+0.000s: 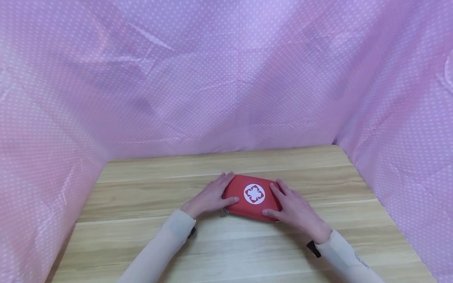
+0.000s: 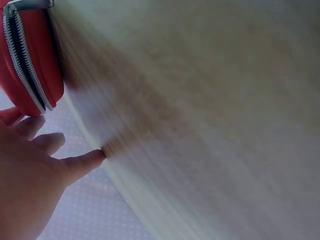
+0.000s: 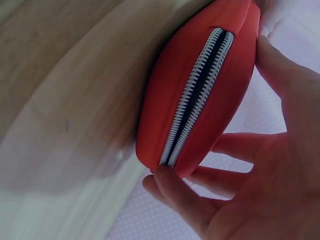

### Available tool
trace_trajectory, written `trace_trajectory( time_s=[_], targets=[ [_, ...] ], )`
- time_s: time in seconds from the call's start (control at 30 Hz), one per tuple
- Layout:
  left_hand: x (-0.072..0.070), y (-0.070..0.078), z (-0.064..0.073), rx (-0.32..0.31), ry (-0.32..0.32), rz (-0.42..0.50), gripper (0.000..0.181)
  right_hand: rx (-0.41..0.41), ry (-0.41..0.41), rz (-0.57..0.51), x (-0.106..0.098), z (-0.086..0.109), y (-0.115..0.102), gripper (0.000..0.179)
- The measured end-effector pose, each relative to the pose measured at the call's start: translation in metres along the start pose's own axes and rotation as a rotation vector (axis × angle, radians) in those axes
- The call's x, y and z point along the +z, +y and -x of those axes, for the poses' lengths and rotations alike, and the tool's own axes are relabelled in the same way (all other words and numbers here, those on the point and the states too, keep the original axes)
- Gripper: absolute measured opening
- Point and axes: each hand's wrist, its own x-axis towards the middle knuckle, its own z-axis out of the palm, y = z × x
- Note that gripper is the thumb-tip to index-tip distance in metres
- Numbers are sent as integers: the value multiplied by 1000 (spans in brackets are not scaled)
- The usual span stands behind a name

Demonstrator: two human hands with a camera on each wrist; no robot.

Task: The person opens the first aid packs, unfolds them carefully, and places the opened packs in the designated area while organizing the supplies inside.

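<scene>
A red first aid pouch (image 1: pixel 238 192) with a white round emblem lies flat on the wooden table. My left hand (image 1: pixel 212 195) holds its left end, thumb on the top face and fingers at the far corner. In the left wrist view, the little finger (image 2: pixel 82 165) reaches down to the tabletop. Around the right end my right hand (image 1: pixel 297 208) has its thumb near the front edge and fingers toward the back. Silver zipper teeth (image 3: pixel 182 120) run along that end in two rows, with a dark strip between. A metal zipper pull (image 1: pixel 223 212) hangs at the front left corner.
The light wood tabletop (image 1: pixel 141 188) spreads around the pouch. Pink dotted cloth (image 1: pixel 219 78) hangs behind the table and along both sides. Dark wrist straps (image 1: pixel 313 249) show at the sleeve cuffs.
</scene>
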Motion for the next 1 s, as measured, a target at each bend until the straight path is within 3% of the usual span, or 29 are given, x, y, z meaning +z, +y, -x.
trace_trajectory(
  time_s=[0.27,0.4,0.7,0.83,1.0],
  targets=[
    [-3,-6,14,-35,24,83,96,-46,46,-69,-1,-15,11,89],
    [-3,-6,21,-57,32,78,99,-63,95,-49,1,-21,14,82],
    [-4,-5,37,-38,56,56,93,-102,183,-9,0,-26,10,63],
    [-2,-4,44,-46,44,82,92,-84,177,-15,-1,-28,7,60],
    [0,-1,52,-47,44,100,85,-31,132,-55,-2,-33,-2,74]
  ],
)
